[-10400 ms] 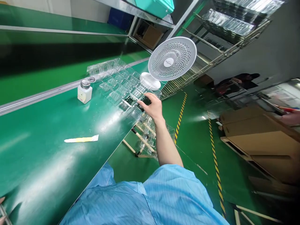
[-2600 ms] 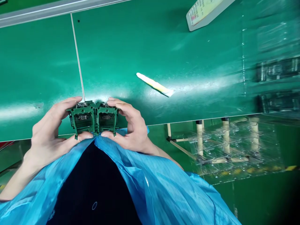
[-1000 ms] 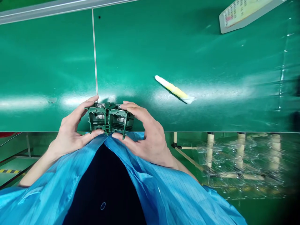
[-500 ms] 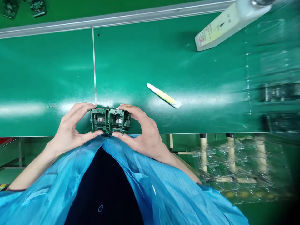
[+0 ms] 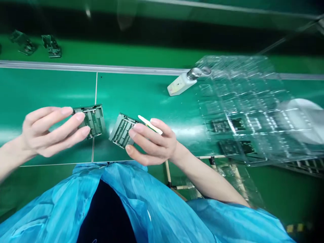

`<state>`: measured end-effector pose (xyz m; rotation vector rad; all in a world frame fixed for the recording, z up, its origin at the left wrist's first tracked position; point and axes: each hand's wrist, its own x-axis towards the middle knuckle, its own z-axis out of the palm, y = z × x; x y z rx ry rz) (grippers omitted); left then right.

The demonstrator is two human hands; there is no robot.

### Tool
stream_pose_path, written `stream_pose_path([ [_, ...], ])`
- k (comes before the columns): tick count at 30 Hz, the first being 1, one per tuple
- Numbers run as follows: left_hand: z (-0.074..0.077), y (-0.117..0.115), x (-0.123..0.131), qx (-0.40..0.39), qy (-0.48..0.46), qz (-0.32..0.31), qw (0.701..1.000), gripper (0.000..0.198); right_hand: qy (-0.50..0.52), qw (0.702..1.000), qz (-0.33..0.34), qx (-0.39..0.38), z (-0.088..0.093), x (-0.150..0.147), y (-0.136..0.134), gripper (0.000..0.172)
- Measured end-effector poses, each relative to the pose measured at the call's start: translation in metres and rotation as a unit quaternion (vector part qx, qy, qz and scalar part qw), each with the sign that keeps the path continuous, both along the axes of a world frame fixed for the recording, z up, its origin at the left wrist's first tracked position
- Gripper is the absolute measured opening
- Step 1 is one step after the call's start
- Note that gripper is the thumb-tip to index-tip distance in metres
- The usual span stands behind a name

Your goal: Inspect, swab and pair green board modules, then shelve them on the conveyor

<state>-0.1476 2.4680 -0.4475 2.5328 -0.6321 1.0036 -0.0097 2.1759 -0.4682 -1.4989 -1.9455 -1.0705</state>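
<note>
My left hand (image 5: 48, 131) grips one small green plastic part (image 5: 92, 118), fingers closed over its near side. My right hand (image 5: 152, 143) grips a second green part (image 5: 122, 130), tilted, with its ribbed underside facing me. The two parts are held apart above the near edge of the green table (image 5: 141, 98). A white and yellow strip (image 5: 149, 124) lies on the table, partly hidden behind my right fingers.
A stack of clear plastic trays (image 5: 243, 104) holding a few dark parts sits at the right. A white dispenser bottle (image 5: 181, 82) stands beside it. Two more green parts (image 5: 52, 45) lie on the far belt beyond a metal rail (image 5: 76, 67).
The two green parts, held joined side by side before, are now separated, one in each hand, and turned over. My view has lifted and shows the far belt.
</note>
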Motion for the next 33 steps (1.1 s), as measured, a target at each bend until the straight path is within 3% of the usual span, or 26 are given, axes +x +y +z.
stream_pose_path([
  [1,0.008,0.003,0.003,0.084,-0.068,-0.041,0.993,0.025,-0.023,1.0,0.014,-0.012,0.008,0.004,-0.001,0.011],
  [3,0.019,0.008,0.007,0.258,-0.205,-0.11,0.938,0.021,-0.054,0.998,0.029,-0.022,0.021,0.007,-0.002,0.008],
  [6,0.02,0.01,0.007,0.316,-0.245,-0.12,0.909,0.017,-0.063,0.997,0.03,-0.026,0.027,0.008,-0.003,0.006],
  [8,0.01,0.005,0.004,0.278,-0.221,-0.093,0.93,0.016,0.008,1.0,0.003,-0.027,0.018,0.006,-0.001,0.011],
  [9,0.003,0.0,0.002,0.215,-0.187,-0.06,0.957,0.02,0.077,0.997,-0.018,-0.022,0.01,0.005,0.001,0.02],
  [11,-0.011,-0.015,0.0,-0.031,-0.061,0.037,0.997,0.044,0.283,0.957,-0.069,0.01,-0.008,0.001,0.01,0.042],
  [12,-0.018,-0.024,-0.001,-0.18,0.014,0.082,0.98,0.053,0.408,0.908,-0.088,0.033,-0.018,-0.002,0.017,0.052],
  [13,-0.023,-0.034,-0.001,-0.3,0.079,0.113,0.944,0.055,0.536,0.838,-0.092,0.055,-0.026,-0.005,0.024,0.058],
  [16,-0.034,-0.06,0.002,-0.527,0.22,0.106,0.814,0.055,0.834,0.54,-0.013,0.112,-0.044,-0.015,0.049,0.053],
  [18,-0.04,-0.072,0.006,-0.661,0.286,0.067,0.691,0.062,0.916,0.368,0.069,0.143,-0.051,-0.023,0.064,0.05],
  [20,-0.045,-0.081,0.009,-0.764,0.306,0.046,0.566,0.065,0.944,0.261,0.114,0.165,-0.055,-0.03,0.074,0.052],
  [22,-0.05,-0.087,0.01,-0.806,0.289,0.039,0.514,0.063,0.954,0.206,0.133,0.174,-0.057,-0.037,0.081,0.056],
  [25,-0.053,-0.095,0.01,-0.834,0.27,0.03,0.48,0.062,0.955,0.176,0.146,0.189,-0.056,-0.046,0.087,0.063],
  [28,-0.052,-0.096,0.009,-0.81,0.281,0.043,0.513,0.067,0.95,0.19,0.147,0.2,-0.054,-0.053,0.092,0.064],
  [30,-0.052,-0.091,0.007,-0.778,0.297,0.053,0.551,0.069,0.943,0.239,0.132,0.192,-0.054,-0.056,0.091,0.063],
  [31,-0.054,-0.085,0.005,-0.762,0.302,0.056,0.571,0.068,0.934,0.281,0.112,0.191,-0.057,-0.057,0.089,0.061],
  [33,-0.061,-0.069,-0.001,-0.716,0.291,0.062,0.631,0.063,0.896,0.4,0.046,0.188,-0.065,-0.056,0.08,0.058],
])
